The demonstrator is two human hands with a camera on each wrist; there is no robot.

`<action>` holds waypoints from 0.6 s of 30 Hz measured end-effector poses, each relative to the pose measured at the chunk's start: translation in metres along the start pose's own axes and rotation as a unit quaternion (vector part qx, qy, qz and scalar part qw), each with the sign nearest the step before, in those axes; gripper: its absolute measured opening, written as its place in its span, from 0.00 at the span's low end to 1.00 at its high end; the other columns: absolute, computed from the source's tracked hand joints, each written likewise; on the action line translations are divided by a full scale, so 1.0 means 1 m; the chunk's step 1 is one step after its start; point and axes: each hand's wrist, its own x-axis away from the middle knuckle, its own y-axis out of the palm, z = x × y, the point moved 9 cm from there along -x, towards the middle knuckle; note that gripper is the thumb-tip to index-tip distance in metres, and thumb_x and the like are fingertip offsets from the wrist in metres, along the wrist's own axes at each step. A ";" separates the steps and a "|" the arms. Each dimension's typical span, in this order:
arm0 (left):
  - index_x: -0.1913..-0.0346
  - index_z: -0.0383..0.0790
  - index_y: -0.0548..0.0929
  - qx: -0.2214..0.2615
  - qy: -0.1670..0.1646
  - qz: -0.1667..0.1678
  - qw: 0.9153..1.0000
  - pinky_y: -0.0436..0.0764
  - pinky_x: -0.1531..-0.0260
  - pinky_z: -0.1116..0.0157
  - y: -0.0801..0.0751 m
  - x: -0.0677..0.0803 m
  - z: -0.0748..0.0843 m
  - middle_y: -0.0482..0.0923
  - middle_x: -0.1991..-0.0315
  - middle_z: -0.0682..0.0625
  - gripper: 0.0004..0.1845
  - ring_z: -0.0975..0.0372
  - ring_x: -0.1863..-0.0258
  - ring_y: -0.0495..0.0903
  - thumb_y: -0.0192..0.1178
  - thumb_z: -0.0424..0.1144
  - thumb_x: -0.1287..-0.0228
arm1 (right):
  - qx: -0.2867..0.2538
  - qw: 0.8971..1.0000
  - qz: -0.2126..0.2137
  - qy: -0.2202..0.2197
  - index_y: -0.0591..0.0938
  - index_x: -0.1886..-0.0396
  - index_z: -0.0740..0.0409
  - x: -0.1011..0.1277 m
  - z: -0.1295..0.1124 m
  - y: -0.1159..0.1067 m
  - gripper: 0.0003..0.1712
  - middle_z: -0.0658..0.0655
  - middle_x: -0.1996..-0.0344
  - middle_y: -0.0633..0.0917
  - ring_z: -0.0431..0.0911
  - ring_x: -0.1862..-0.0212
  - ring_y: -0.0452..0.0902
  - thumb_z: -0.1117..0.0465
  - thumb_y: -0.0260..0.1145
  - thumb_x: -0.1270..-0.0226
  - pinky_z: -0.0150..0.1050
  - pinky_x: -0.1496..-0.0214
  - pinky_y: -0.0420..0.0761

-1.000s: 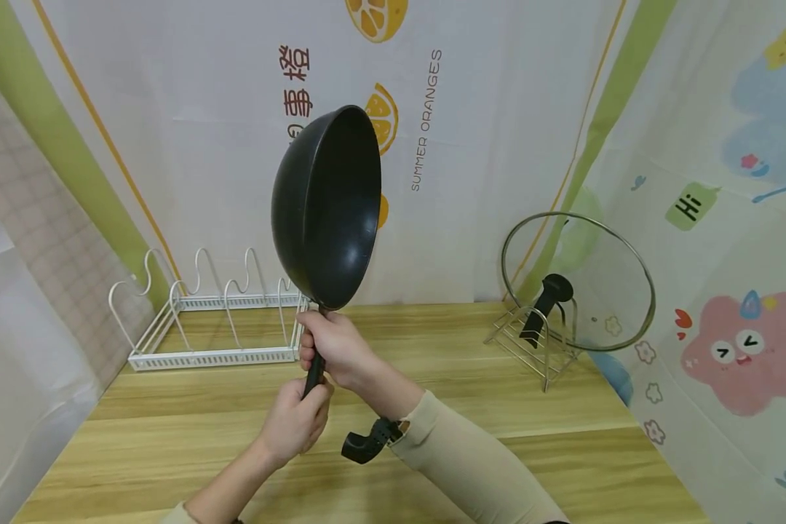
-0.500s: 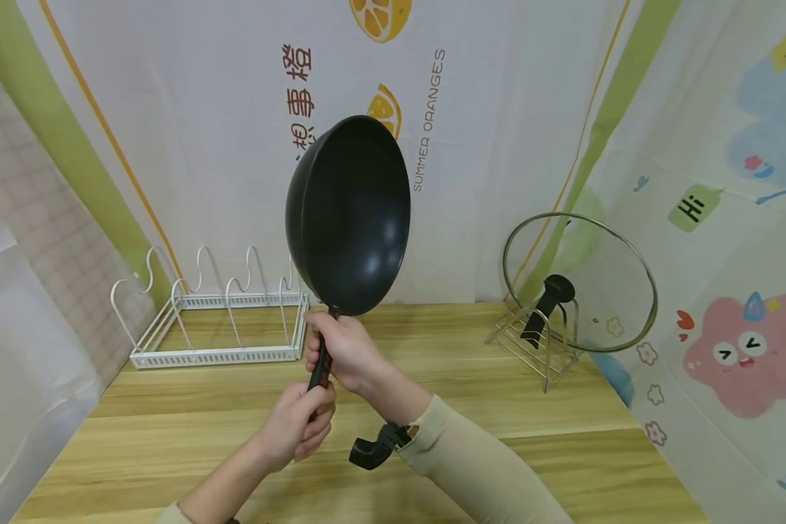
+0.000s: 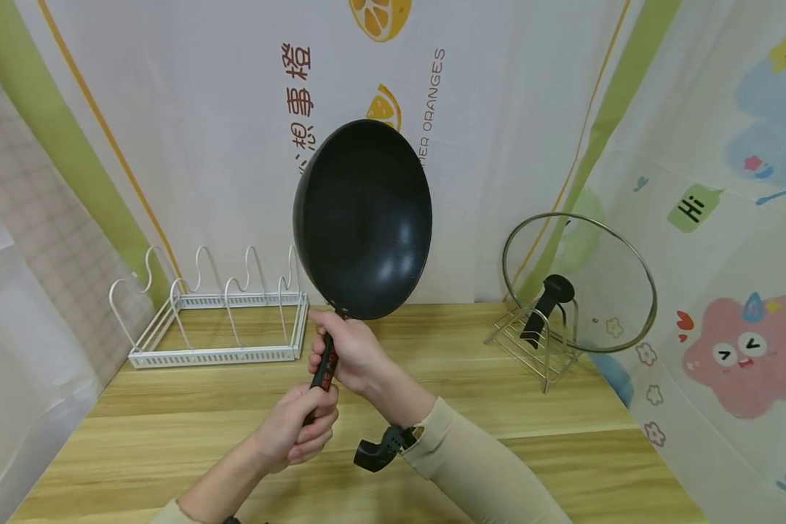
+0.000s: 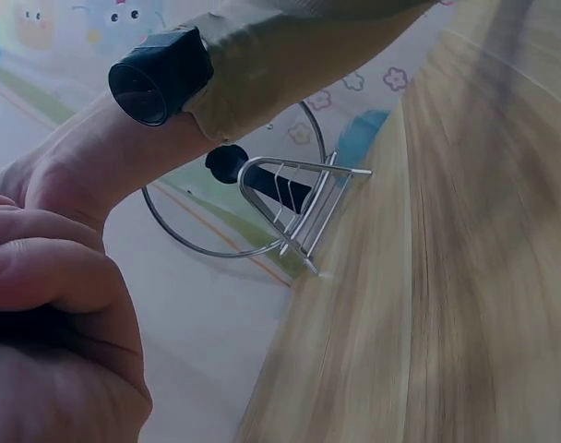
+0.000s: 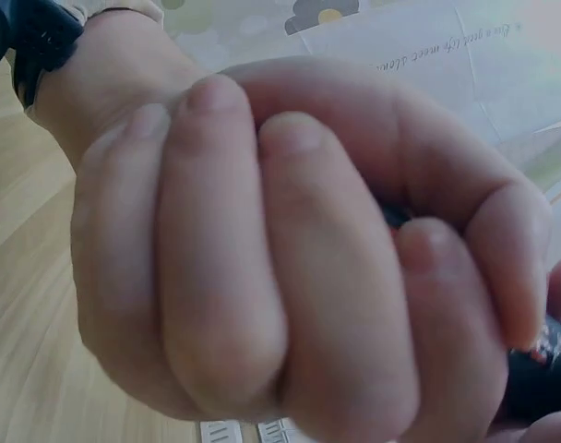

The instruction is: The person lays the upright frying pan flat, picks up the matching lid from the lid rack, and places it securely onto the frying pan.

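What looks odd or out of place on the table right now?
Nothing stands out. Both hands, left hand and right hand, grip the black wok by its handle, held upright above the table. The white rack and the glass lid on its stand look undisturbed.

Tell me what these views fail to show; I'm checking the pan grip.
- Pan handle: mostly wrapped by left hand and right hand in the head view.
- Right wrist view: fingers fill the frame, so the pan is hidden.
- Left wrist view: glass lid partly hidden behind the sleeve; the table is blurred.
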 end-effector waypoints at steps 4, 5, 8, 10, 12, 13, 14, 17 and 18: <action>0.75 0.47 0.60 0.045 -0.009 -0.024 0.999 0.40 0.97 0.61 0.008 0.001 0.002 0.57 0.87 0.61 0.20 0.60 0.93 0.42 0.35 0.34 0.17 | -0.012 1.000 -0.003 0.003 0.71 0.78 0.49 0.000 0.002 -0.001 0.25 0.45 0.83 0.76 0.40 0.78 0.76 0.49 0.64 0.17 0.34 0.67 0.83; 0.75 0.47 0.60 0.056 -0.012 -0.031 0.998 0.40 0.96 0.61 0.010 0.002 0.002 0.57 0.87 0.61 0.20 0.60 0.93 0.42 0.35 0.34 0.17 | -0.014 1.000 -0.003 0.004 0.71 0.78 0.49 0.000 0.003 -0.001 0.25 0.45 0.83 0.76 0.40 0.78 0.76 0.48 0.64 0.17 0.34 0.67 0.83; 0.75 0.48 0.59 0.092 -0.016 -0.058 0.994 0.40 0.96 0.62 0.016 0.004 0.003 0.55 0.86 0.61 0.20 0.62 0.93 0.43 0.34 0.35 0.18 | -0.026 1.000 -0.004 0.008 0.71 0.78 0.47 -0.001 0.006 -0.001 0.25 0.45 0.83 0.76 0.39 0.78 0.76 0.48 0.64 0.17 0.34 0.67 0.83; 0.74 0.48 0.59 0.118 -0.018 -0.079 0.990 0.40 0.96 0.63 0.019 0.004 0.003 0.54 0.86 0.60 0.19 0.63 0.93 0.45 0.34 0.35 0.18 | -0.038 0.999 -0.006 0.009 0.71 0.79 0.46 -0.001 0.008 0.000 0.26 0.44 0.84 0.76 0.39 0.79 0.76 0.48 0.63 0.16 0.34 0.68 0.82; 0.73 0.48 0.58 0.146 -0.021 -0.106 0.983 0.40 0.96 0.64 0.024 0.004 0.004 0.53 0.86 0.60 0.18 0.65 0.93 0.45 0.34 0.36 0.18 | -0.049 0.999 -0.011 0.009 0.70 0.80 0.45 -0.001 0.009 0.001 0.26 0.43 0.85 0.76 0.38 0.79 0.75 0.48 0.62 0.16 0.33 0.68 0.80; 0.73 0.48 0.58 0.160 -0.022 -0.118 0.980 0.40 0.96 0.65 0.025 0.004 0.005 0.52 0.86 0.60 0.17 0.65 0.93 0.46 0.34 0.36 0.18 | -0.056 0.998 -0.014 0.009 0.70 0.80 0.45 -0.001 0.009 0.002 0.26 0.42 0.85 0.76 0.37 0.79 0.75 0.48 0.62 0.16 0.33 0.68 0.79; 0.72 0.48 0.58 0.173 -0.024 -0.131 0.976 0.40 0.96 0.66 0.027 0.004 0.005 0.52 0.86 0.60 0.17 0.66 0.93 0.46 0.35 0.37 0.18 | -0.062 0.998 -0.017 0.009 0.69 0.81 0.44 -0.001 0.009 0.003 0.26 0.42 0.85 0.75 0.37 0.80 0.75 0.48 0.61 0.16 0.32 0.68 0.78; 0.70 0.48 0.58 0.202 -0.031 -0.166 0.965 0.41 0.97 0.67 0.030 0.005 0.007 0.51 0.85 0.60 0.16 0.67 0.93 0.47 0.36 0.38 0.18 | -0.088 0.995 -0.038 0.010 0.67 0.82 0.43 -0.001 0.009 0.007 0.27 0.40 0.86 0.73 0.35 0.80 0.73 0.49 0.58 0.15 0.30 0.69 0.75; 0.70 0.48 0.59 0.209 -0.034 -0.175 0.962 0.41 0.97 0.68 0.030 0.006 0.008 0.51 0.85 0.60 0.15 0.68 0.93 0.48 0.36 0.39 0.18 | -0.099 0.994 -0.049 0.012 0.67 0.82 0.42 -0.001 0.008 0.010 0.28 0.40 0.86 0.72 0.34 0.81 0.72 0.49 0.57 0.15 0.30 0.69 0.74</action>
